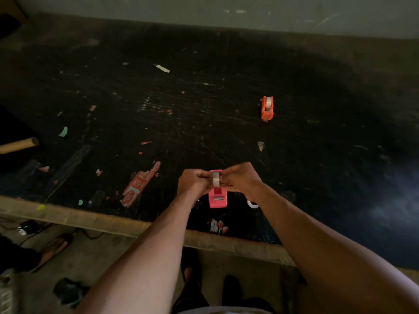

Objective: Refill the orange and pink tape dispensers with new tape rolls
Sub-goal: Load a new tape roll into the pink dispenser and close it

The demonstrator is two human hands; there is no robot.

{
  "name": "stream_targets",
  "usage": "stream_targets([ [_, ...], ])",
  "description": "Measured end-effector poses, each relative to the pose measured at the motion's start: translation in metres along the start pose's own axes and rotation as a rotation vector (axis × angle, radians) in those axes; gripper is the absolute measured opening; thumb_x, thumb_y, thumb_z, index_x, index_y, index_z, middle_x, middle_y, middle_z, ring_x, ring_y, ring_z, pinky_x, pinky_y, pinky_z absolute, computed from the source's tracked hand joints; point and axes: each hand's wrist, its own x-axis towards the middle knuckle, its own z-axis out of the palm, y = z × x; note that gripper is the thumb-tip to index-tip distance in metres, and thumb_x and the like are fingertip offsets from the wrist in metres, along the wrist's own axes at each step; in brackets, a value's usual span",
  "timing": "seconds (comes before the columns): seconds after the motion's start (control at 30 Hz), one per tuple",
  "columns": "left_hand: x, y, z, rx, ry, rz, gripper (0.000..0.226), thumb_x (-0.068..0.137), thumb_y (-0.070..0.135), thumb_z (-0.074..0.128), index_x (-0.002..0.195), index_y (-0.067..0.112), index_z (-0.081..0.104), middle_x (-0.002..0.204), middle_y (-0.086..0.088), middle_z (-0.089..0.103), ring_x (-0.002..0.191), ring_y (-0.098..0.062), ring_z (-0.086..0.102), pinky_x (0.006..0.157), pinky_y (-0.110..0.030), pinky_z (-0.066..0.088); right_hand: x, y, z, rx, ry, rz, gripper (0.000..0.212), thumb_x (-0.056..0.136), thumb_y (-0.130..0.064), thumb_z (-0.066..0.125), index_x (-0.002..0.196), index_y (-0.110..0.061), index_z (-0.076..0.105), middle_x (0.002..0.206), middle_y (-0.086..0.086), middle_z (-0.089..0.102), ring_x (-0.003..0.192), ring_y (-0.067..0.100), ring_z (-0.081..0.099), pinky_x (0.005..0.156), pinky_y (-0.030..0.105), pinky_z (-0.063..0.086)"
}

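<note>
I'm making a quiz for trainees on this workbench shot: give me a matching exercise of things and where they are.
Things:
1. pink dispenser
2. orange dispenser
3. cardboard tube
4. tape roll

Places:
A. left edge of the table
B. far right, standing alone
C. between both hands
D. near table edge, just below the hands

Pairs: 1-D, 2-B, 3-A, 4-C

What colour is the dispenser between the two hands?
Pink; the dispenser shows clearly in the head view, near the table's front edge.

Open tabletop point(204, 105) around orange dispenser point(267, 108)
</note>
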Motion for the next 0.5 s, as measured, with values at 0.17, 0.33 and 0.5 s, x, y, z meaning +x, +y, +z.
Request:
stream_targets([
  [0.17,-0.001,0.001,0.0,0.013,0.012,0.003,0.023,0.08,0.0,0.078,0.079,0.021,0.07,0.097,-0.01,0.073,0.09,-0.02,0.071,0.084,-0.037,0.061,-0.001,-0.004,-0.002,0.025,-0.042,-0.002,0.014,0.087,0.001,0.068,0.101,-0.002,0.071,0.104,0.017,0.073,0.09,0.022,0.074,0.076,0.031,0.062],
  [0.33,-0.002,0.004,0.0,0.008,-0.003,-0.011,0.02,0.08,0.0,0.078,0.082,0.019,0.071,0.098,-0.009,0.073,0.089,-0.017,0.071,0.084,-0.035,0.061,-0.002,-0.006,-0.004,0.045,-0.089,0.004,0.016,0.082,-0.001,0.074,0.097,-0.002,0.071,0.102,0.016,0.073,0.093,0.023,0.073,0.081,0.034,0.061],
  [0.5,-0.004,0.005,-0.002,-0.024,-0.005,-0.025,0.019,0.081,-0.002,0.076,0.086,0.015,0.071,0.104,-0.013,0.072,0.096,-0.022,0.071,0.077,-0.031,0.061,0.01,-0.004,-0.001,-0.065,-0.043,-0.007,0.013,0.082,-0.004,0.076,0.094,-0.007,0.072,0.101,0.014,0.073,0.093,0.023,0.074,0.087,0.04,0.061],
])
